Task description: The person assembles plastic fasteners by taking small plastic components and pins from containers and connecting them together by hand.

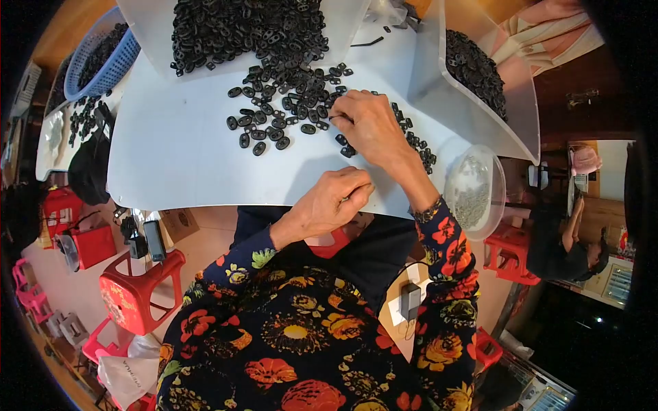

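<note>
Small black oval pieces with two holes (279,123) lie loose on the white tabletop (175,151), spilling from a big pile (250,31) in a pale plastic bin. My right hand (373,127) is over the right side of the spread, its thumb and fingers pinched together. Something dark shows at its fingertips, probably one of the black pieces, but too small to be sure. Closer to me, my left hand (329,198) is by the table's front edge with its fingers curled closed. What it holds, if anything, is hidden. More black pieces (418,144) lie right of my right wrist.
At the right stands a translucent bin (524,130) holding black parts (473,72). A clear tub (497,198) with small greyish bits sits at the table's right edge. Far left, a blue basket (110,72) holds dark pieces. Red stools (140,291) stand below; a person (565,233) is at the right.
</note>
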Demonstrator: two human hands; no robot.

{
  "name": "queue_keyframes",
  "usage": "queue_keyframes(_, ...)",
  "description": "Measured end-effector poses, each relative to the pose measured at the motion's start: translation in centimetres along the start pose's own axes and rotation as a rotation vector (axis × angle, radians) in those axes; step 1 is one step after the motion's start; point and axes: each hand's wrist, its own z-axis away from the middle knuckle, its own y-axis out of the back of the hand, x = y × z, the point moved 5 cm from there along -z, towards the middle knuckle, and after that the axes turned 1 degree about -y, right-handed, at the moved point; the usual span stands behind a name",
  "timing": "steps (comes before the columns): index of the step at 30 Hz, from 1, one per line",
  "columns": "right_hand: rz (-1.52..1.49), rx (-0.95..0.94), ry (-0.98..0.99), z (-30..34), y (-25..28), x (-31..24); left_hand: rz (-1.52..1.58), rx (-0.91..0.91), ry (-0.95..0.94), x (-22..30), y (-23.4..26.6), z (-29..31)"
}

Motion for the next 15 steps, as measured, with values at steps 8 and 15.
queue_keyframes(8,-0.778,0.177,-0.421,4.1,0.9,0.7,0.422,0.249,0.162,-2.2,1.5,0.3)
queue_keyframes(15,-1.172,0.306,-0.520,7.9,-0.5,0.6,0.277,0.343,0.169,-1.9,2.4,-0.8)
